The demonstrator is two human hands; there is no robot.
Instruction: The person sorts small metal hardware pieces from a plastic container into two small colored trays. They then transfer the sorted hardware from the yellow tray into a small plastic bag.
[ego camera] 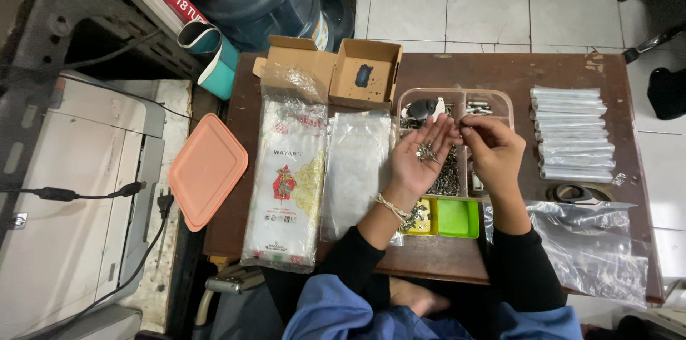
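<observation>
My left hand (pixel 421 158) is palm up above a clear divided tray (pixel 500 100) and cups a small heap of metal screws (pixel 427 153). My right hand (pixel 493 147) hovers just right of it, fingers curled and pinched together at the tips near the left fingertips; what it pinches is too small to see. More screws (pixel 449 177) fill the tray compartment under my hands. A yellow bin (pixel 425 220) and a green bin (pixel 458 218) sit in front of the tray.
The brown table (pixel 500 72) carries a row of filled clear packets (pixel 574 132) at right, empty plastic bags (pixel 593 247) and scissors (pixel 579 195) at front right, bag packs (pixel 289 175) at left, and an open cardboard box (pixel 364 72) behind. An orange lid (pixel 206 168) lies off the left edge.
</observation>
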